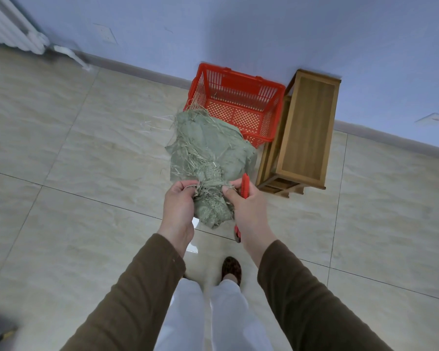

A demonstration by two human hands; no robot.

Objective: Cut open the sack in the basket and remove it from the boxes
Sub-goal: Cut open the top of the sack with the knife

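Note:
A green woven sack (208, 150), frayed at its edges, hangs bunched in front of me above the floor. My left hand (179, 206) grips its gathered end from the left. My right hand (246, 206) pinches the sack from the right and also holds a red utility knife (244, 189), whose handle end pokes out below the wrist. Behind the sack, a red plastic basket (238, 89) stands on the floor against the wall; nothing shows inside it. No boxes are in view.
A wooden stool (304, 127) stands right of the basket, touching the wall. A white radiator (13, 29) hangs at the far left. Pale floor tiles (74, 160) spread all around. My feet and white trousers (213, 312) are below the hands.

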